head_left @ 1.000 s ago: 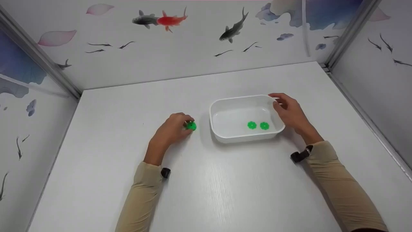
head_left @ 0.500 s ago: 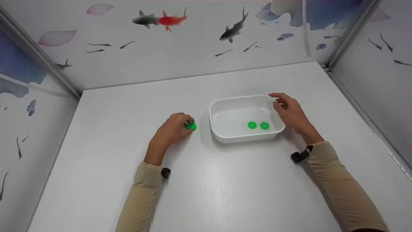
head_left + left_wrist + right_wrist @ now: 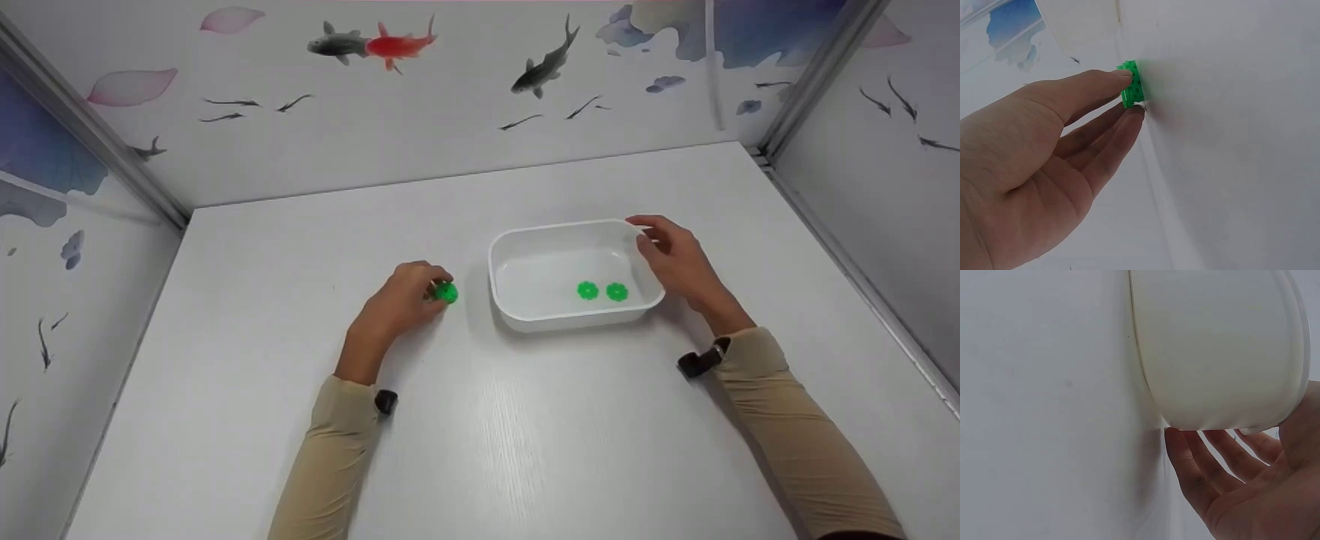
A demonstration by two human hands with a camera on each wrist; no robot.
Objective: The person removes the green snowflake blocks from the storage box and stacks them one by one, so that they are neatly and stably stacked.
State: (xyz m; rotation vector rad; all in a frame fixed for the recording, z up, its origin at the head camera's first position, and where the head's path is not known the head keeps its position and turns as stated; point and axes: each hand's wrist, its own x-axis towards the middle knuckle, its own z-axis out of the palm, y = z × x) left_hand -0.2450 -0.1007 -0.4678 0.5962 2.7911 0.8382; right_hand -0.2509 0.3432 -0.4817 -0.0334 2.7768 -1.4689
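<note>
Between thumb and fingers, my left hand (image 3: 401, 301) pinches a small green scalloped piece (image 3: 448, 293) just left of the basin. The left wrist view shows this green piece (image 3: 1131, 87) side-on, bumpy and upright, right at the table surface. A white rectangular plastic basin (image 3: 577, 322) stands right of the table's middle. My right hand (image 3: 681, 264) grips its right end, thumb at the rim and fingers along the outside wall. In the right wrist view several fingertips (image 3: 1176, 439) meet the basin's wall. Two flat green flower-shaped discs (image 3: 602, 291) lie side by side inside the basin.
The white table (image 3: 480, 420) is enclosed by panels; the back wall (image 3: 450, 135) carries printed fish and petals. Metal corner posts (image 3: 817, 75) stand at the back. Dark wrist cameras (image 3: 701, 364) sit at the sleeve cuffs.
</note>
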